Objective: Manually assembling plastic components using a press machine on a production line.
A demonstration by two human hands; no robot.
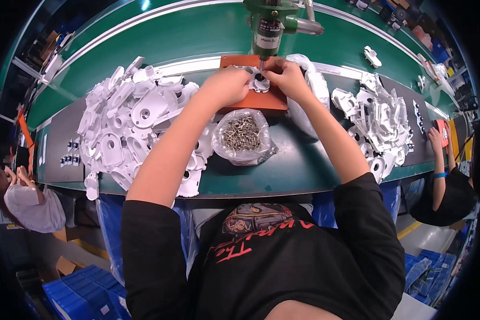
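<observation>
Under the spindle of a green arbor press [270, 26], a small white plastic part [260, 84] lies on an orange base block [272, 100]. My left hand [230, 85] is closed with its fingertips on the left edge of this part. On the other side, my right hand [288, 79] is pinched together close to the press tip. Whatever its fingertips hold is too small to make out. Just in front of the block sits a bag-lined bowl [217, 143] heaped with small metal pins [242, 133].
Piles of white plastic parts lie at left [130, 120] and right [384, 122]. A clear plastic bag [316, 90] rests beside the block. The press handle [306, 26] sticks out rightward. One person [32, 200] is at far left, another [448, 186] at far right.
</observation>
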